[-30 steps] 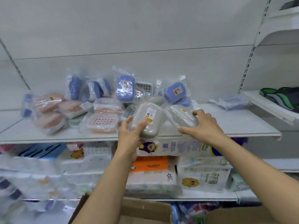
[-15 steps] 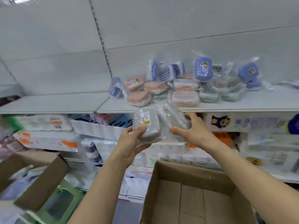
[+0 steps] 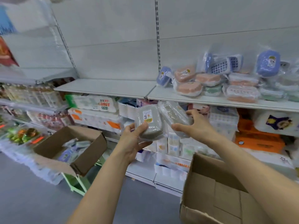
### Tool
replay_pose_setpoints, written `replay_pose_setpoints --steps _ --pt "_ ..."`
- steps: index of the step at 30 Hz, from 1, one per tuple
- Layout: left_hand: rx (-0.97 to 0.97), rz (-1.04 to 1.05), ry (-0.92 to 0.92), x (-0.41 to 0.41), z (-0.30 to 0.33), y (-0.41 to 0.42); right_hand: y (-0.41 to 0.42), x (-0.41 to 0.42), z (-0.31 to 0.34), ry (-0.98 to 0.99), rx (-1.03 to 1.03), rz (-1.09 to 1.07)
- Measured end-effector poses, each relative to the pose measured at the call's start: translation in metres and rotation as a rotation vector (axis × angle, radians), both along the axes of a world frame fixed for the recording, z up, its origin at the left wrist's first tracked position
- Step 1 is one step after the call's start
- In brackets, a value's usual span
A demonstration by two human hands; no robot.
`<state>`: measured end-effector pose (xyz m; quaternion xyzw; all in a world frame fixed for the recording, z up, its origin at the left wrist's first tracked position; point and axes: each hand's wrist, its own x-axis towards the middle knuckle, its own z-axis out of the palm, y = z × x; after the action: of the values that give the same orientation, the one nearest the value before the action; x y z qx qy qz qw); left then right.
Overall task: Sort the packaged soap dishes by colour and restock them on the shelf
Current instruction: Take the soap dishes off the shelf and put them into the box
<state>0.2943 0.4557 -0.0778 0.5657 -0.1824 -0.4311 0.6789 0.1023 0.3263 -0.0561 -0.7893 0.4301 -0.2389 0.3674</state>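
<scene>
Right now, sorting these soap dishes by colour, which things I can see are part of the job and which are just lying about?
Part of the job:
- grey soap dish in left hand
- second grey soap dish in right hand
- mixed pile of blue, pink and green soap dishes
- shelf
- cardboard box of packaged dishes

Just lying about:
- tissue packs below
- orange box
- empty cardboard box

Both bare arms reach up and forward, close side by side. The left hand [image 3: 135, 139] has its palm up, and its thumb and fingers [image 3: 142, 126] curl round a package. The right hand [image 3: 193, 126] is palm down, with its fingers curled round another package.
</scene>
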Motion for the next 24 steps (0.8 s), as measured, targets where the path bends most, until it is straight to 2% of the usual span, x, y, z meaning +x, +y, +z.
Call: replay_pose_setpoints --steps 8,15,19,24 --pt "-0.002 -0.003 -0.007 0.056 -0.014 0.014 0.014 0.073 -0.011 -0.074 0.068 0.08" --pt "0.103 0.018 -0.085 0.11 -0.019 0.0 -0.002 0.153 -0.02 -0.111 0.162 0.212" --pt "0.137 0.067 -0.074 0.166 -0.026 -0.019 -0.026 0.215 -0.031 -0.14 0.258 0.272" --pt "0.216 0.178 -0.135 0.255 -0.044 -0.047 -0.061 0.295 -0.054 -0.087 0.23 0.224"
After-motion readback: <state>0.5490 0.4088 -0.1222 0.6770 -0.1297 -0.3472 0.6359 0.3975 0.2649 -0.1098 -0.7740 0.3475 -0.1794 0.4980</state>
